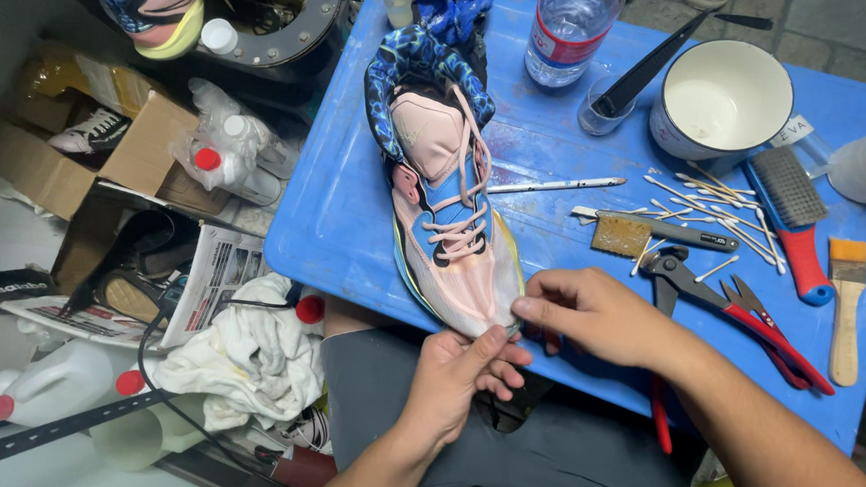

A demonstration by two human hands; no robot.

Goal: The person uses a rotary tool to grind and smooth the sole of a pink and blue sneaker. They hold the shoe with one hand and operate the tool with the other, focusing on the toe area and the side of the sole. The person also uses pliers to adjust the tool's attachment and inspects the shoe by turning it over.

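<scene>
Two hands pinch the toe of a pink and blue shoe.

The shoe (446,189) lies on the blue worktop (334,217), toe at the near edge. The left hand (455,375) pinches the toe from below with thumb and fingers, and the right hand (589,313) is pinched narrow on the toe tip. The shoe could slip off the edge (it sticks out a bit) if a hand tugs too hard. Red pliers (730,307) and cotton swabs (706,205) lie near.

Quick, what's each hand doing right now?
Left hand: pinching the toe of the pink sneaker.
Right hand: pinching the same toe.
</scene>
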